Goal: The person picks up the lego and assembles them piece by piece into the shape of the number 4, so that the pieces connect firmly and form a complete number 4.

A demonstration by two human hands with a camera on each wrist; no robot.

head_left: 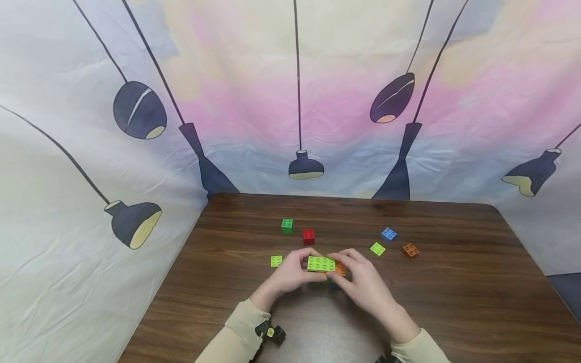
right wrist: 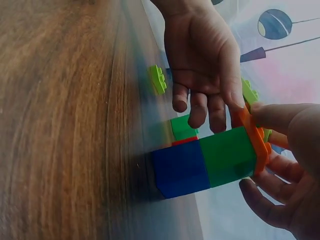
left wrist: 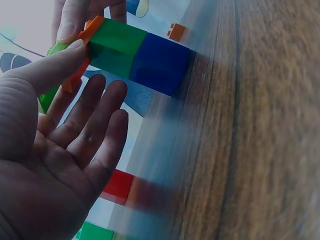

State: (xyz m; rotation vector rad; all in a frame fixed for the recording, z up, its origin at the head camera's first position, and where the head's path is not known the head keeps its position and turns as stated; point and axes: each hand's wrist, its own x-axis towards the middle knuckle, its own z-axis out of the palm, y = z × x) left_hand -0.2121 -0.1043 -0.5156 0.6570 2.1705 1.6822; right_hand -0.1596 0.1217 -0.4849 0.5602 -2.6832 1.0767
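Between both hands stands a stack of toy building bricks: a blue brick [left wrist: 161,64] at the bottom on the table, a green brick [left wrist: 117,46] on it, then a thin orange brick [right wrist: 256,142], and a lime green brick [head_left: 321,263] on top with two rows of studs. My left hand [head_left: 290,273] pinches the left end of the lime brick between thumb and fingers, its other fingers spread loosely. At the right end, my right hand [head_left: 366,283] pinches the lime brick, near the orange one that sticks out there. Fingers hide part of the upper layers.
Loose bricks lie on the wooden table [head_left: 472,302]: green [head_left: 287,225], red [head_left: 308,236] and small lime [head_left: 276,261] ones toward the left, blue [head_left: 389,233], lime [head_left: 378,249] and brown-orange [head_left: 410,250] ones on the right. A printed cloth [head_left: 254,101] hangs behind.
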